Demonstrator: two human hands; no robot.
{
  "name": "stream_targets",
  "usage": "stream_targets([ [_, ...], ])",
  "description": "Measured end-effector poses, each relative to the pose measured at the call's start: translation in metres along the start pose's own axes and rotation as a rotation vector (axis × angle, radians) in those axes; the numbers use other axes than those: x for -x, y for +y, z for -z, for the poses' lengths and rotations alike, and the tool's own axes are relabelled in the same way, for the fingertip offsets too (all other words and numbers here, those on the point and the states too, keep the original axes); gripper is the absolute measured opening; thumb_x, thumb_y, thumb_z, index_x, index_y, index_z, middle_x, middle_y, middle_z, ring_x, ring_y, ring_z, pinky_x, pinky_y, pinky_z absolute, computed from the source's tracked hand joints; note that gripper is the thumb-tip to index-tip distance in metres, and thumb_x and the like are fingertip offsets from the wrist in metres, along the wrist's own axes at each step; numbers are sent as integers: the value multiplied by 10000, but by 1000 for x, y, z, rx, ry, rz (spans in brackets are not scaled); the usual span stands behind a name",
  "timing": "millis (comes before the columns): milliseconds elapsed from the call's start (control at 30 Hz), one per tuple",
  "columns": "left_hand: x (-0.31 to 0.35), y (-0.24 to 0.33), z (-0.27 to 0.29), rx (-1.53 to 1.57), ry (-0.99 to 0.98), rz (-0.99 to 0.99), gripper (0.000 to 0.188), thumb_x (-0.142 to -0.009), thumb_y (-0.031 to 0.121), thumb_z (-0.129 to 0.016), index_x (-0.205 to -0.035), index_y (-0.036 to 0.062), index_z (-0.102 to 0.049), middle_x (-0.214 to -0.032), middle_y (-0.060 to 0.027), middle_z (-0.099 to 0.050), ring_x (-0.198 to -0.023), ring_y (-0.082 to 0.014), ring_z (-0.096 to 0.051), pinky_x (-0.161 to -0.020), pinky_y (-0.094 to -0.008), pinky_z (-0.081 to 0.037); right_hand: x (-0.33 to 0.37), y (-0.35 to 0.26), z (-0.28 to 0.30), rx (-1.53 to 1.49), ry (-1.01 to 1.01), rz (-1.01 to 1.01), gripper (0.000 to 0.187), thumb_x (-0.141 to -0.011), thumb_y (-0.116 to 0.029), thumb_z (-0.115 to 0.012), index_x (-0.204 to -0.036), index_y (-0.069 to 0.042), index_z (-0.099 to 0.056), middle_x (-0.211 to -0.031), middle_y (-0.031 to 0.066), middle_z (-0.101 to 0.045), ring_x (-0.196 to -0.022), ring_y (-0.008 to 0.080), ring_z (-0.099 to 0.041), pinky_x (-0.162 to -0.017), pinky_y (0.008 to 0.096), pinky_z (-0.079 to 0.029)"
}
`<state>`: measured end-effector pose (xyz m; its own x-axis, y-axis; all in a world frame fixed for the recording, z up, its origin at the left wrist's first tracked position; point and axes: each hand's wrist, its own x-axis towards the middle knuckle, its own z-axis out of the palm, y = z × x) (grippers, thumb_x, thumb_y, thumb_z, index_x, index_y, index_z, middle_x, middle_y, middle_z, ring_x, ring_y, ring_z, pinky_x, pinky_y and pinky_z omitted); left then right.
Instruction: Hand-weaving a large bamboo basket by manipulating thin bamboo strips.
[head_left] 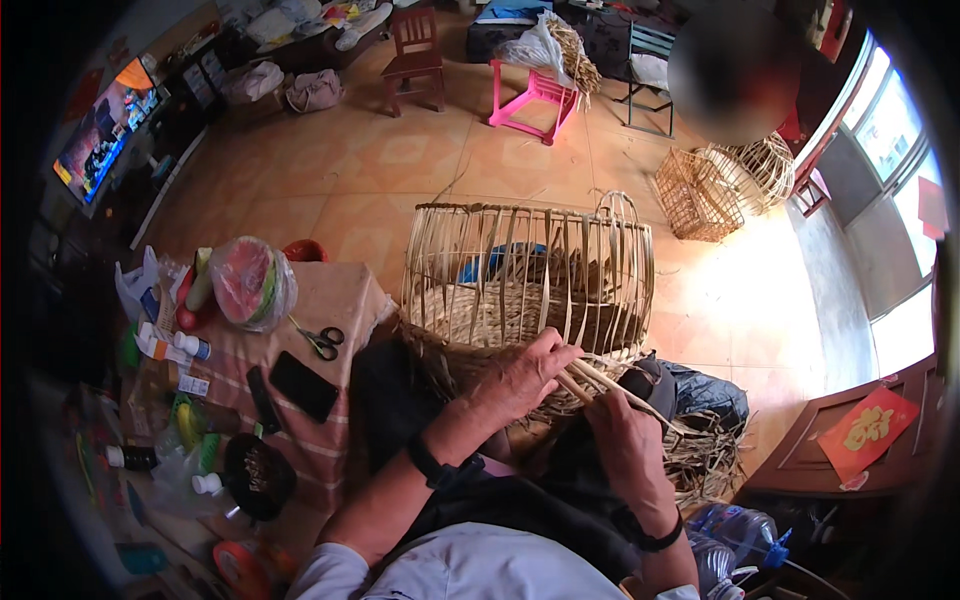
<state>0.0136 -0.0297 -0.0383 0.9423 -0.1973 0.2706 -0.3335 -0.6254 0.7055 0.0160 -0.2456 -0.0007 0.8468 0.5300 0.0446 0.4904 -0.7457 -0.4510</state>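
Observation:
A partly woven basket (530, 262) stands in front of my knees, with tall upright strips around an opening and a denser woven band below. My left hand (522, 378) is closed at its near side, fingers pinching pale plant strips (577, 388). Close beside it on the right, my right hand (628, 432) is closed around the lower part of the same strips. Some strips run from between the hands toward the right. The fingertips of my right hand are partly hidden. Through the basket's uprights, dry strips and something blue show.
At left, a cloth-covered table (335, 285) holds scissors (325, 343), a dark phone (304, 386), a bagged cut watermelon (250, 285) and bottles. Loose dry strips (705, 455) lie right of my legs by a black bag (708, 392). Finished-looking baskets (697, 195) and a pink stool (535, 105) stand farther off.

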Motion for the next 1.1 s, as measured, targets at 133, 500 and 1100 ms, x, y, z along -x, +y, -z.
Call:
stream_targets([
  [133,-3,-5,-12,-56,141,27,277,-794,-12,-742,-1053,49,-663,-959,-111,-616,-869,-321,-669,-729,-393,-548,10,23,42,-1207,-145,-171,284,-1042,-285,-542,-1121,-15,-579,-716,86,-652,-586,180,-639,-515,283,-483],
  [500,-11,-1,-18,-128,207,136,137,-834,-3,-687,-949,64,-654,-874,-107,-624,-808,-334,-672,-661,-410,-540,-65,17,-32,-1155,85,-187,200,-940,-180,-722,-984,-13,-619,-716,13,-592,-582,79,-546,-509,235,-446],
  [1100,-13,8,-67,-1026,-6,173,412,-887,190,-614,-1212,-57,-558,-902,-126,-584,-860,-247,-579,-712,-364,-453,-109,19,-17,105,100,331,139,-895,-101,-595,-976,-126,-705,-938,50,-697,-942,238,-656,-756,339,-535],
])
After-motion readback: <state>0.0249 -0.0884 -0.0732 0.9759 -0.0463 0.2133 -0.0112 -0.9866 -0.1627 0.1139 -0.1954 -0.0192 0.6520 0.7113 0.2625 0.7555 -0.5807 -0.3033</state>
